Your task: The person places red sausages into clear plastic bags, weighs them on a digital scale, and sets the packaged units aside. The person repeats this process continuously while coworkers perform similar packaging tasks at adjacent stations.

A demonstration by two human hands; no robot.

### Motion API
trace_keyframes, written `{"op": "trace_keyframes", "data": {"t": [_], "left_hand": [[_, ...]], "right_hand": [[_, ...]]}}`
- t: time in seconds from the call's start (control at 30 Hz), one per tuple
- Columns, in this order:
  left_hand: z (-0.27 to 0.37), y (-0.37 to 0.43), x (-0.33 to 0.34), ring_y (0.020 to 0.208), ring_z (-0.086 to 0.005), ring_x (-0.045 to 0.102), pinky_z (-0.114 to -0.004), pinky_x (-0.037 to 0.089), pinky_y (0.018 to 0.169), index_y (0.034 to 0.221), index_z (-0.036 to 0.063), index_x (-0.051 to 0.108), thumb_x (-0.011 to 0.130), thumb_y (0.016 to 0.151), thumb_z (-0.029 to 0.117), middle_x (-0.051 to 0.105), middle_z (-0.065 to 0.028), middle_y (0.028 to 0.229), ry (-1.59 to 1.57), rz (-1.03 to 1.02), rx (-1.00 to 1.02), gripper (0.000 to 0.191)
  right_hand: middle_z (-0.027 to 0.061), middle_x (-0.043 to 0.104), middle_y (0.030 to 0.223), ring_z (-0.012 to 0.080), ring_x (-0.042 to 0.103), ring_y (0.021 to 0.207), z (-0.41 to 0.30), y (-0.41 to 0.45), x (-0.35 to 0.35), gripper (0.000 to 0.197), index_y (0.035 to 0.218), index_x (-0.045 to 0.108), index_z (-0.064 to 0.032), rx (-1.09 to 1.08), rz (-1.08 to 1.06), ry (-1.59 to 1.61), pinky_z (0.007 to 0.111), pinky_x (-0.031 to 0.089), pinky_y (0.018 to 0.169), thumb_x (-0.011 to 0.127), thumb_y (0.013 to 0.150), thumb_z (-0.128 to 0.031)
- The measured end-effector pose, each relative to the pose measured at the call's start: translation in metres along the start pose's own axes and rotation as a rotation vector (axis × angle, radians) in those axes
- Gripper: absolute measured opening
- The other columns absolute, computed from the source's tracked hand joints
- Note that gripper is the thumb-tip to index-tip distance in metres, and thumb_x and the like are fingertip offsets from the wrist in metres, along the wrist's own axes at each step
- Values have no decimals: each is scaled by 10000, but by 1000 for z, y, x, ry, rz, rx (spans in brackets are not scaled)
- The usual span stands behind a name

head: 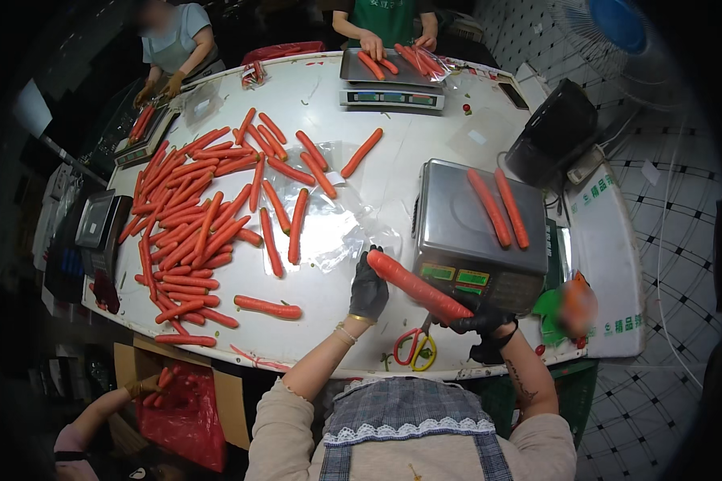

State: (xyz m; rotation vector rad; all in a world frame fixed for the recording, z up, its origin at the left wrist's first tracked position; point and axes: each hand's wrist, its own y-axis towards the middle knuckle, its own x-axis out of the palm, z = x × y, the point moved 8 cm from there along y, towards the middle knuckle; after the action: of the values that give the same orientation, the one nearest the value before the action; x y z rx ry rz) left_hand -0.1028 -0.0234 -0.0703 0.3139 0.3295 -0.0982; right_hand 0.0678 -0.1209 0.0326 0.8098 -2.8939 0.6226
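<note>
My right hand [481, 321], in a black glove, grips the lower end of a large carrot [421, 288]. My left hand [370, 288], gloved in black too, is at the carrot's upper end; whether its fingers press on the carrot is unclear. Two carrots [489, 207] lie side by side on the metal pan of a digital scale [448, 198] at the right. Clear plastic bags [349, 225] lie flat on the white table [337, 330] beyond my left hand. A large heap of carrots [186, 222] covers the table's left part, with several loose ones beside it.
Scissors [418, 350] with red and yellow handles lie near the front edge. Across the table, a co-worker's hands handle carrots on another scale [391, 99]. Two other people work at the left, one by a carton [228, 403] lined with red plastic. A black container [553, 129] stands back right.
</note>
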Motion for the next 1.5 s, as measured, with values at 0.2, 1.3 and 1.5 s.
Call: {"op": "trace_keyframes", "data": {"t": [0.2, 1.3, 1.5], "left_hand": [[-12, -5, 9, 1192, -305, 477, -363, 406, 972, 1247, 32, 505, 480, 863, 43, 511, -182, 1265, 117, -117, -18, 385], [92, -16, -61, 1242, -407, 361, -452, 277, 1046, 1315, -77, 345, 478, 882, 137, 373, -278, 1339, 527, 195, 219, 501], [54, -16, -49, 1243, -400, 381, -522, 296, 1007, 1365, -25, 295, 436, 903, 228, 300, -223, 1416, 681, -31, -151, 545]], "right_hand": [[197, 501, 1189, 300, 519, 1075, -3, -24, -5, 756, 1382, 374, -206, -348, 278, -706, 383, 430, 896, 684, 696, -129], [234, 405, 1275, 393, 461, 1044, -27, -19, 98, 756, 1300, 478, -160, -446, 564, -1483, 477, 374, 832, 656, 575, -41], [213, 421, 1261, 377, 491, 977, -17, -13, 93, 686, 1276, 496, -175, -481, 493, -1673, 452, 408, 800, 661, 621, -54]]}}
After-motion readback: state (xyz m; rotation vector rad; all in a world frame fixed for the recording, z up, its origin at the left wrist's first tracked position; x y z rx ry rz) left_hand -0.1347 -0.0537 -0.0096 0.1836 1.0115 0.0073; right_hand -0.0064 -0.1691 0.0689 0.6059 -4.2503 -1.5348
